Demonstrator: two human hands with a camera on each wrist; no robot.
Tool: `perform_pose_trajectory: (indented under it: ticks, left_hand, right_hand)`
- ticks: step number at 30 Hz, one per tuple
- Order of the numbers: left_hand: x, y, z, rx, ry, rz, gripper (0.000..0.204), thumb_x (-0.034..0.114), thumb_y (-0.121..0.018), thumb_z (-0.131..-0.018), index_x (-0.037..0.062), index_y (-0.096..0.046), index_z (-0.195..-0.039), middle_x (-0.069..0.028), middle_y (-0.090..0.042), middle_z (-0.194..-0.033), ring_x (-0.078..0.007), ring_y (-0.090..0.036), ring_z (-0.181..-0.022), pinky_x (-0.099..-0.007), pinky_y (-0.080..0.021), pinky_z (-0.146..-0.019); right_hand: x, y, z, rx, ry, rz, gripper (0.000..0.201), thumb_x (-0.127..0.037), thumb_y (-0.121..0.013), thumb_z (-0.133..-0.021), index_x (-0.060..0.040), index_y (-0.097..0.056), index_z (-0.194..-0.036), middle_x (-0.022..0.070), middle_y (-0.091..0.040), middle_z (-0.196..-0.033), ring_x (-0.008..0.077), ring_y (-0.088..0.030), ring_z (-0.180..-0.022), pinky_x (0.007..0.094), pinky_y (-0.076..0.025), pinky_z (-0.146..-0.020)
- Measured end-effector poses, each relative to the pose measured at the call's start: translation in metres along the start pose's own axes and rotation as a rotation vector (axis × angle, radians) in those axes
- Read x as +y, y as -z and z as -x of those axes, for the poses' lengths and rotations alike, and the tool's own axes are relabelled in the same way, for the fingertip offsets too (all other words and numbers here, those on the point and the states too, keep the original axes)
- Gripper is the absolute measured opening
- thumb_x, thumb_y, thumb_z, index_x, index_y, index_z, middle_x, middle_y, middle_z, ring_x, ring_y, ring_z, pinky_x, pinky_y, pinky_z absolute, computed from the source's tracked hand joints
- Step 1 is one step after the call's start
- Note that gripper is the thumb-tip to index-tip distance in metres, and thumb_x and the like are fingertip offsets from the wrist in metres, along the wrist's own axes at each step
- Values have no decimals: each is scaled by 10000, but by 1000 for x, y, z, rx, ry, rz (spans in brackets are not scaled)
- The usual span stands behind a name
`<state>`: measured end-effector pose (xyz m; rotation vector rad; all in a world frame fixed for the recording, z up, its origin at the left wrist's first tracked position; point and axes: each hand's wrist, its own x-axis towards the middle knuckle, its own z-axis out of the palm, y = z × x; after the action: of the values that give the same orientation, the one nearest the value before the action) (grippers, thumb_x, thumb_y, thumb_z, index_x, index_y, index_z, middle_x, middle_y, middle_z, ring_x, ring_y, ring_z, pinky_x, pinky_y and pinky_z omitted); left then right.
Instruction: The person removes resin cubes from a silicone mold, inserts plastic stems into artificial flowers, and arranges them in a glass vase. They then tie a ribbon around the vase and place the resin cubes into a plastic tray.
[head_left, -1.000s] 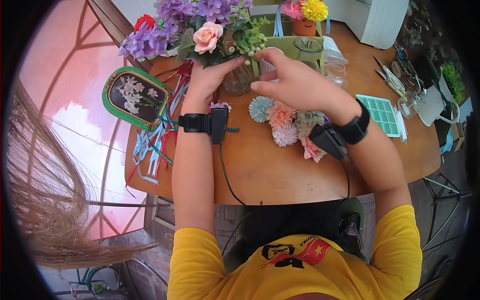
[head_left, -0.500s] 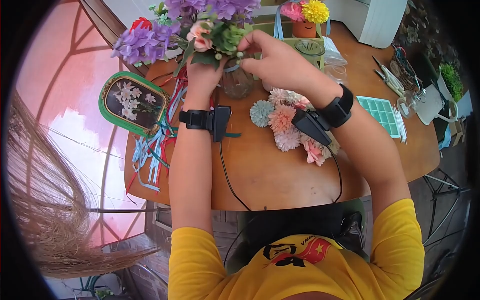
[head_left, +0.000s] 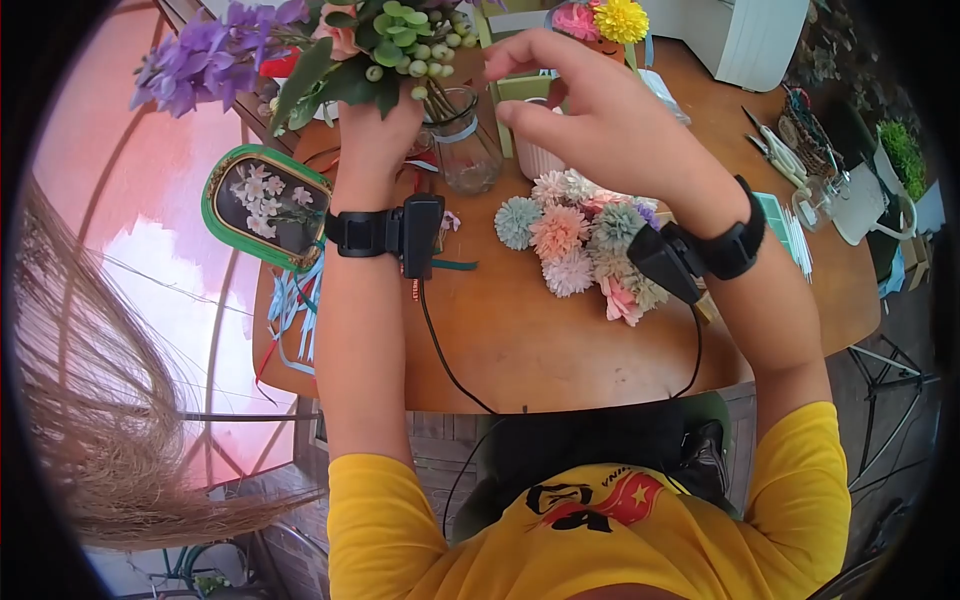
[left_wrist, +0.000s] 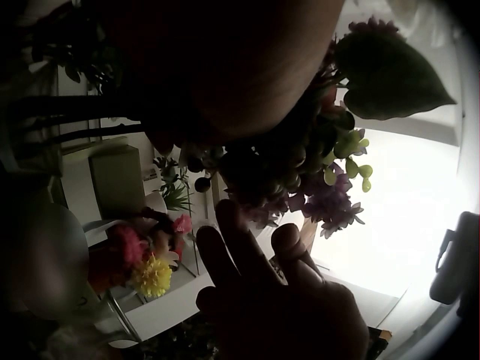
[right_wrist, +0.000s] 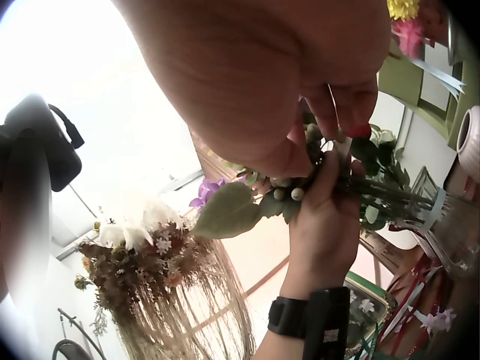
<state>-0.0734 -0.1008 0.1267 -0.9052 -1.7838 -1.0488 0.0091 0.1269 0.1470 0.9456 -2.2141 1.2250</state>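
Note:
My left hand (head_left: pixel 378 135) grips a bouquet of artificial flowers by its stems, just under the blooms. The bouquet carries purple blossoms (head_left: pixel 205 65), green leaves and pale berries (head_left: pixel 430 58), and it leans to the left. Its lower stems (right_wrist: pixel 382 196) run into the mouth of a clear glass vase (head_left: pixel 472 165) standing on the table. My right hand (head_left: pixel 600 115) hovers right of the bouquet with thumb and fingers apart. In the left wrist view, the fingers of the right hand (left_wrist: pixel 285 300) are spread close to the blossoms.
Several loose flower heads (head_left: pixel 562 233) lie on the wooden table (head_left: pixel 540 350) below my right hand. At the left are a green-framed flower picture (head_left: pixel 265 205) and ribbons (head_left: pixel 290 310). Scissors (head_left: pixel 785 155), a basket (head_left: pixel 808 135) and a pale green compartment box (head_left: pixel 785 225) are at the right.
The bouquet has tipped left and nearer to me with my left hand, baring the vase's mouth. My right hand came in to the berries, then drew away rightward.

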Motion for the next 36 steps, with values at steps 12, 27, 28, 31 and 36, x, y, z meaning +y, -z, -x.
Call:
perform_pose_trajectory:
  ticks: [12, 27, 28, 31, 36]
  left_hand:
    - [38, 62, -35, -231, -108, -230, 425, -60, -500, -1022, 30, -588, -1429, -85, -641, -1317, -218, -630, -1181, -376, -511, -1025]
    - [173, -39, 28, -254, 326, 266, 234, 49, -656, -1004, 44, -617, -1235, -54, -667, -1226, -193, -649, -1142, -380, -520, -1004]
    - [174, -43, 32, -227, 338, 352, 238, 41, -661, -1000, 47, -615, -1233, -50, -663, -1227, -188, -642, -1150, -377, -512, -1015]
    - [177, -53, 43, -134, 422, 801, 259, 22, -665, -992, 54, -606, -1242, -41, -651, -1237, -174, -625, -1170, -362, -498, -1025]
    - [180, -42, 66, 14, 582, 1087, 317, -17, -679, -969, 70, -597, -1263, -30, -643, -1243, -135, -595, -1178, -323, -459, -1038]
  right_hand:
    - [-26, 45, 35, 50, 107, 129, 327, -194, -701, -953, -56, -629, -1241, 63, -685, -1243, 167, -639, -1062, 318, -502, -890]
    - [-46, 48, 85, -87, -66, 119, 421, -240, -659, -979, 6, -515, -1289, 221, -684, -1015, 378, -677, -960, 458, -526, -808]
    - [-39, 44, 90, -29, -9, 159, 410, -248, -640, -980, 20, -508, -1260, 253, -682, -947, 430, -677, -906, 494, -523, -756]
    - [-35, 40, 97, -72, -71, 185, 342, -208, -588, -1006, 30, -499, -1236, 255, -680, -880, 456, -669, -863, 508, -525, -731]
    - [-50, 29, 104, -210, -232, 251, 297, -185, -593, -1018, -8, -500, -1237, 252, -669, -867, 448, -661, -819, 508, -515, -709]
